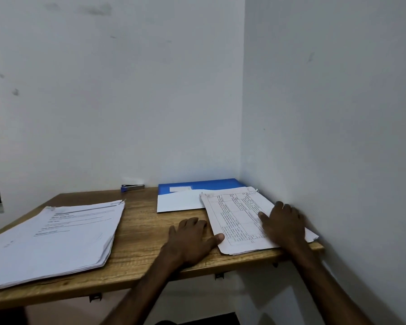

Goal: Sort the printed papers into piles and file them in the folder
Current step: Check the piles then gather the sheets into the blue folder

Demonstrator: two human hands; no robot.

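Observation:
A thick pile of printed papers (54, 238) lies on the left of the wooden table (138, 231). A thinner pile with a printed table on its top sheet (239, 219) lies at the right, next to the wall. My right hand (284, 224) rests flat on that pile. My left hand (192, 238) lies on the wood beside it, with the thumb touching the pile's left edge. A blue folder (197, 185) with a white sheet (181, 201) on it lies behind, partly under the right pile.
A blue and silver stapler (132, 187) sits at the table's back edge against the wall. Walls close the back and the right side. The table's front edge runs just below my wrists.

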